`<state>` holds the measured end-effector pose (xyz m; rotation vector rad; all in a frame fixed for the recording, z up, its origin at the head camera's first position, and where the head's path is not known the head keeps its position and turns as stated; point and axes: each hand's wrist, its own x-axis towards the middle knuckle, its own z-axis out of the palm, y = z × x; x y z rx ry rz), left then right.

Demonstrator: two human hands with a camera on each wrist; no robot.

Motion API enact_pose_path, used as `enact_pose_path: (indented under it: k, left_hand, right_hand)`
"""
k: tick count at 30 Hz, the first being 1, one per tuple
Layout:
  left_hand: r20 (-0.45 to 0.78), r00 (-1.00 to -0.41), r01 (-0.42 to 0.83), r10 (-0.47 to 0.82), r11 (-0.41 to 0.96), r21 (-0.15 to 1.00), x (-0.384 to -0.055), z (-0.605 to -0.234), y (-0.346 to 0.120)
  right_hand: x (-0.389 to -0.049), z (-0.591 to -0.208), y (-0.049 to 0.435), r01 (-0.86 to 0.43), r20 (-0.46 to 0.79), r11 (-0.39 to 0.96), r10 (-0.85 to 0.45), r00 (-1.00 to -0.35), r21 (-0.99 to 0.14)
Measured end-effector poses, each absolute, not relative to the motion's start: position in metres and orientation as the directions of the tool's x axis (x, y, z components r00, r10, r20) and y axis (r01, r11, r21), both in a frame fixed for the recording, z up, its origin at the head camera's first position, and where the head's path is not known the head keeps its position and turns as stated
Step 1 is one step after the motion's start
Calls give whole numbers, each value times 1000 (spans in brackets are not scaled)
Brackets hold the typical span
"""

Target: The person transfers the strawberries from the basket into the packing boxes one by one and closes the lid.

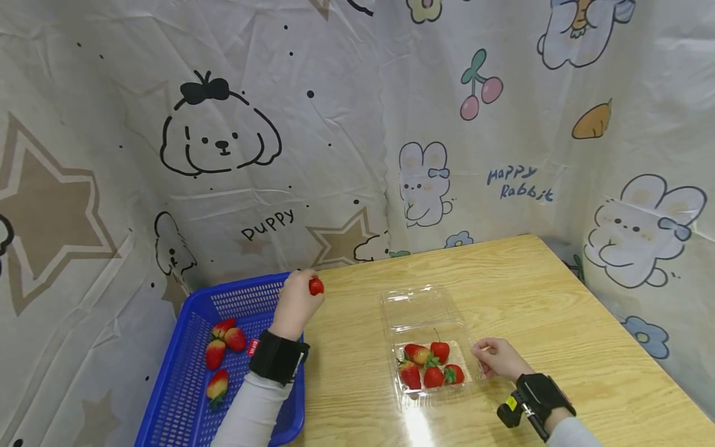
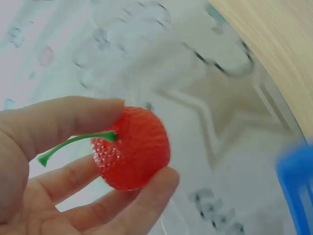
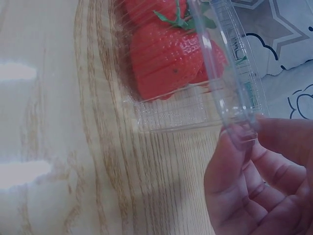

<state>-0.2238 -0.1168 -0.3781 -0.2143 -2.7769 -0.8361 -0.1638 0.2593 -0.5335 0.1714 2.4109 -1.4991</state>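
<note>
My left hand (image 1: 297, 302) pinches a red strawberry (image 2: 134, 149) with a green stem between thumb and fingers, raised over the right rim of the blue basket (image 1: 190, 323). On the table, a clear plastic clamshell box (image 1: 421, 310) lies with its lid folded back. Several strawberries (image 1: 433, 377) sit in its near half, some with green leaves. At the box's right edge, my right hand (image 1: 499, 358) pinches the clear rim (image 3: 239, 117) between thumb and forefinger. In the right wrist view, red strawberries (image 3: 168, 58) show through the box wall.
Several more strawberries (image 1: 226, 340) lie inside the blue basket, which stands at the left. The wooden table (image 1: 503, 279) extends to the right and back. A printed cloth (image 1: 335, 124) hangs behind and at both sides.
</note>
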Motion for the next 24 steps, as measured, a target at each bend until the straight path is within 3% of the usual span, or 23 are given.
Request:
enact_pose_path:
  k: [11, 24]
  left_hand:
    - [461, -876, 442, 144, 623, 646, -202, -399, -37]
    - [422, -863, 503, 278, 556, 662, -180, -477, 16]
  right_hand:
    - [-164, -534, 259, 252, -308, 432, -65, -949, -866]
    - [-163, -534, 261, 251, -310, 416, -79, -948, -874]
